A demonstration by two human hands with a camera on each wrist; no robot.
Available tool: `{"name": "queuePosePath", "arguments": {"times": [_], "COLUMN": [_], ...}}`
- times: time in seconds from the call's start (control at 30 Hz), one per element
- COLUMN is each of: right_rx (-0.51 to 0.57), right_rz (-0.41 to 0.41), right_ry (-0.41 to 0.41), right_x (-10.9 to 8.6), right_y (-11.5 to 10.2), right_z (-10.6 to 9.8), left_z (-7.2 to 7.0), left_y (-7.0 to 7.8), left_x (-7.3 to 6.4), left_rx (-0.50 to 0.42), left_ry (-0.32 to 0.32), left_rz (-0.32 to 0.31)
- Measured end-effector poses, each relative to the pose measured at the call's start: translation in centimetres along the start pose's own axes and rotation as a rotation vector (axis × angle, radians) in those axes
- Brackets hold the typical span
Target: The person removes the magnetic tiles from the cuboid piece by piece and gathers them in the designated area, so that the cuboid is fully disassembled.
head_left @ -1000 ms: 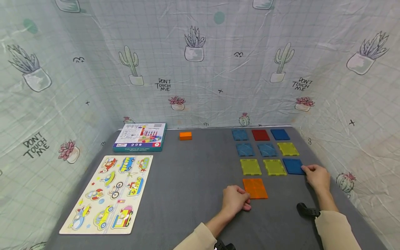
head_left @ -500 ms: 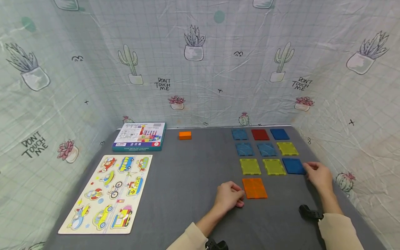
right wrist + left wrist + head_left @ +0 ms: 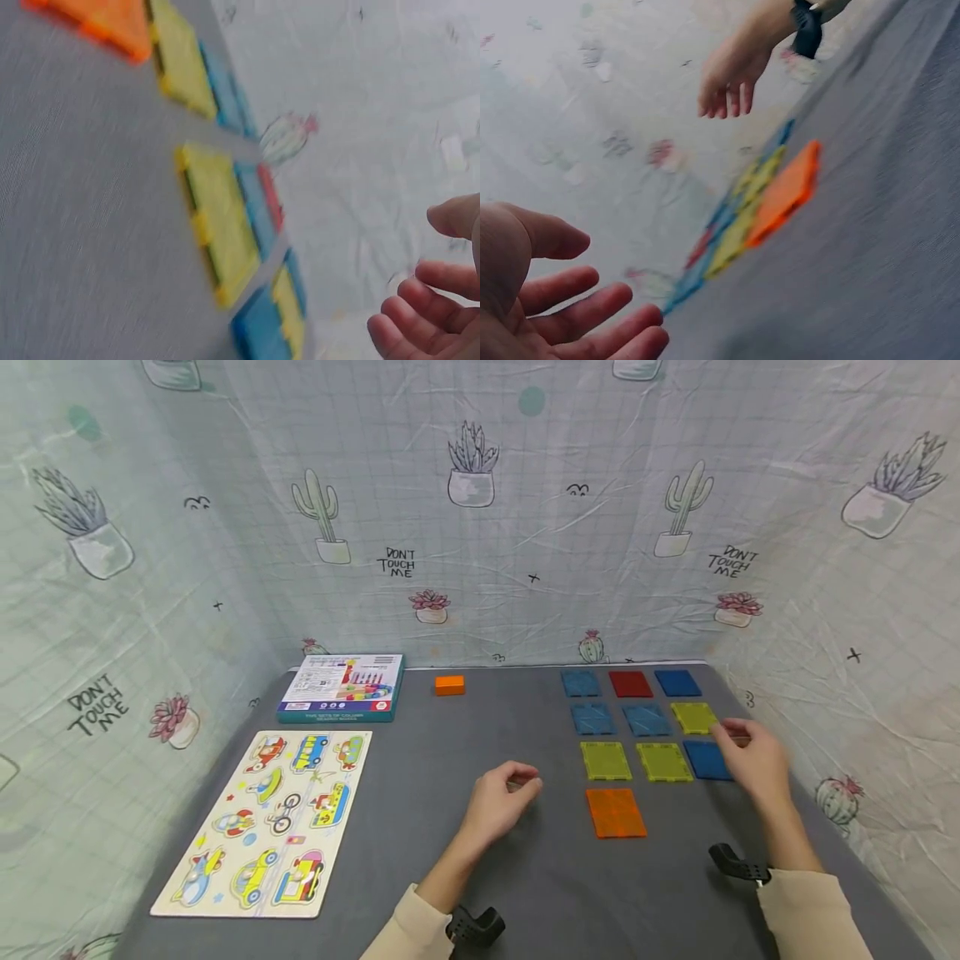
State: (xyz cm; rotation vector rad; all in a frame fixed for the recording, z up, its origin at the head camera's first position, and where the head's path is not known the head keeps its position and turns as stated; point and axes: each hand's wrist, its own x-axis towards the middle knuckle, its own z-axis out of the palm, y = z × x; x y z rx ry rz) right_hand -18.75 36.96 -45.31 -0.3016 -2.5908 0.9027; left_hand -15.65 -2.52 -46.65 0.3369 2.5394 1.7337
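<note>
My left hand (image 3: 498,802) hovers over the grey table, left of the orange square tile (image 3: 616,813), its fingers loosely bent around nothing. Above the dark blue tile (image 3: 705,762) at the right of the third row is my right hand (image 3: 756,762), also holding nothing and hiding part of that tile. Beside it in the row lie two yellow tiles, one in the middle (image 3: 664,762) and one at the left (image 3: 606,761). In the left wrist view the left fingers (image 3: 577,304) are relaxed and apart from the tiles; the right wrist view shows the right fingers (image 3: 424,315) likewise.
Farther back are light blue tiles (image 3: 593,719), a yellow tile (image 3: 693,717), a red tile (image 3: 631,684) and another dark blue tile (image 3: 677,682). An orange block (image 3: 450,685) sits at the back. On the left lie a boxed set (image 3: 341,688) and a vehicle puzzle board (image 3: 266,822).
My left hand has drawn away from the orange tile, leftward and up. The right hand has come off the dark blue tile's edge and risen over it. The tiles stay in place.
</note>
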Motion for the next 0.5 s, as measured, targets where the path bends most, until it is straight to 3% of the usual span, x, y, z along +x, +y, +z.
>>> {"name": "queuePosePath", "arguments": {"times": [0.33, 0.5], "right_rx": [0.091, 0.125], "right_rz": [-0.067, -0.159], "right_ry": [-0.051, -0.095], "right_x": [-0.5, -1.2], "right_y": [-6.3, -9.1], "right_z": [-0.4, 0.0], "left_z": [-7.5, -10.3], "left_y": [1.7, 1.8], "left_x": [0.6, 1.1], "left_rx": [0.014, 0.075], "left_ry": [0.153, 0.179], "left_rz": [0.035, 0.114]}}
